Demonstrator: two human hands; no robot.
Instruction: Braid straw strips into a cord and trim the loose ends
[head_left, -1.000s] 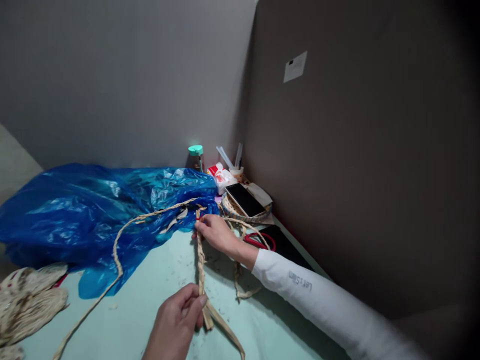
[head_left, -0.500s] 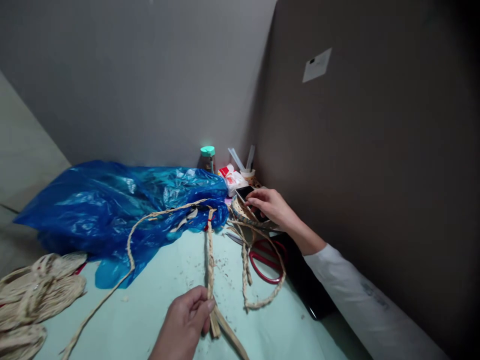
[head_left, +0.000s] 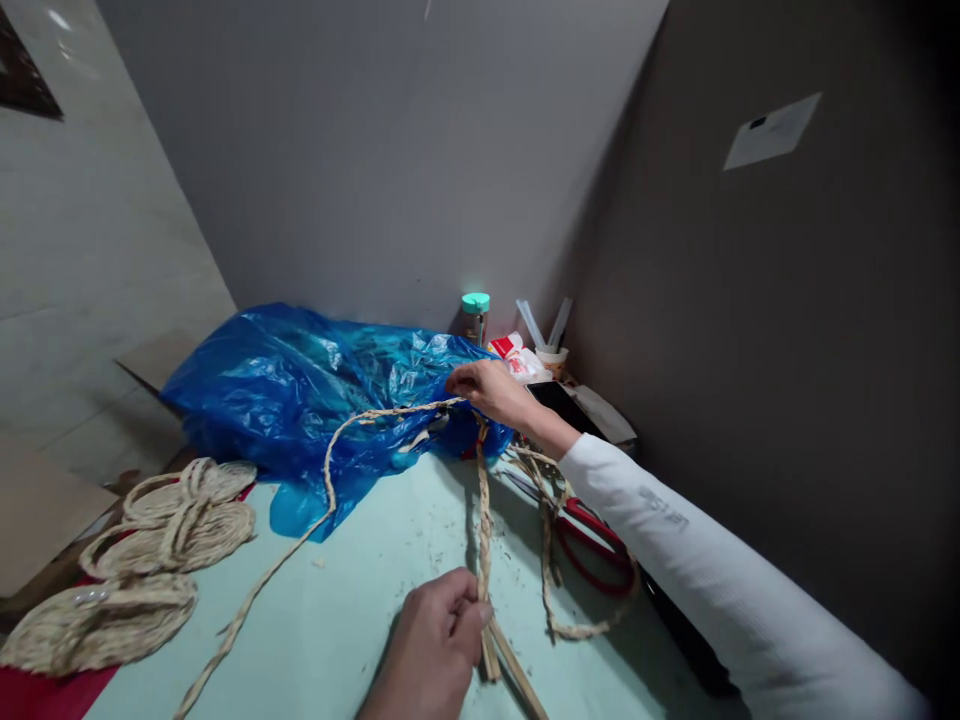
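Note:
My left hand (head_left: 439, 635) pinches the lower part of a straw braid (head_left: 484, 520), just above its loose flat strands. The braid's far end, marked with a bit of red, lies at the edge of a blue plastic bag (head_left: 330, 375). Over that side of the bag is my right hand (head_left: 499, 392), its fingers drawn together. Whatever they grip, if anything, is hidden. A long thin straw cord (head_left: 331, 470) runs from beneath the right fingers across the bag and down the table.
Red-handled scissors (head_left: 592, 560) lie under my right forearm, among a looped braid (head_left: 547, 600). Woven straw sandals (head_left: 187, 535) rest at the left. A green-lidded jar (head_left: 475, 318), a cup (head_left: 553, 362) and a dark phone (head_left: 559, 405) stand or lie near the walls.
My right hand has moved left from the phone to the blue bag, and its fingers have drawn together. My left hand keeps its pinch on the braid. The view has turned left.

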